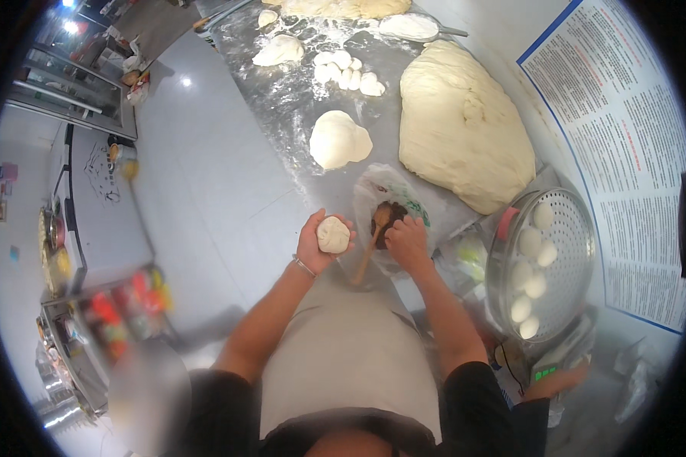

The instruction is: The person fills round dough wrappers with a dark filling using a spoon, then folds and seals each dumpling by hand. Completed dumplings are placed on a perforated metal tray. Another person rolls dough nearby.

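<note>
My left hand [319, 242] is cupped, palm up, with its fingers curled around a pale, round dough bun [333, 235] that has folds gathered on its top. To its right, a clear plastic bag [367, 181] lies open around a dark brown filling [395, 214]. A wooden spoon [367, 257] leans in the filling, its handle toward my body. My right hand [408, 244] is at the filling, fingers bent and closed together; whatever is between the fingertips is hidden.
Beyond the bag lie a flattened dough piece [334, 141], several small dough balls [348, 70] and a large dough mass [465, 122] on a floured table. At right, a perforated metal tray [572, 263] bears several white balls. Another person's hand [560, 381] is near a scale [545, 373].
</note>
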### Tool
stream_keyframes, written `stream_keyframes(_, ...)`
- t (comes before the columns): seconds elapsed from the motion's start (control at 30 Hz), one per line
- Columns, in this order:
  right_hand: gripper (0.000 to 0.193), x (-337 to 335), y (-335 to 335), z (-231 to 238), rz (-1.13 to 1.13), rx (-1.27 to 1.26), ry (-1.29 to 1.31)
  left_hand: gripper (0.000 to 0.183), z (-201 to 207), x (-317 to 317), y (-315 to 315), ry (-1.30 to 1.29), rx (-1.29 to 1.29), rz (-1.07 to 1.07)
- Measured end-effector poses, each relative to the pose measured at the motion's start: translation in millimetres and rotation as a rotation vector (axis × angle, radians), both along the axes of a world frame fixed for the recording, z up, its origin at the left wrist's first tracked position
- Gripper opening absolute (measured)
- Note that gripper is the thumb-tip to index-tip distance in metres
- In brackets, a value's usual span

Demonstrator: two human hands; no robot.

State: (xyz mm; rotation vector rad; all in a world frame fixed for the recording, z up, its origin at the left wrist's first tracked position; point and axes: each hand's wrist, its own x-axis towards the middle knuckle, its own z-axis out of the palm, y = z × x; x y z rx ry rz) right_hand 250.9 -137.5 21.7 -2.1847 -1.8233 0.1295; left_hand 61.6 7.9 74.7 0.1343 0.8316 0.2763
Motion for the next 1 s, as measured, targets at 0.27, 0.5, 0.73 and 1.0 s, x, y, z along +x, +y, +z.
stream_keyframes(0.27,0.006,0,5,72,-0.303,0.082,0.795,0.038,2,19,2,-0.076,0.053,-0.098)
stream_keyframes(0.5,0.016,3,12,103,-0.03,0.349,0.746,0.037,6,57,-15,-0.158,0.046,-0.332)
stream_keyframes(0.73,0.021,14,-8,110,-0.268,0.106,1.22,0.035,14,79,-33,-0.194,0.227,-0.582)
stream_keyframes(1.0,0.044,32,-43,144,-0.193,0.266,0.971,0.052,17,101,-44,-0.222,0.065,-0.516)
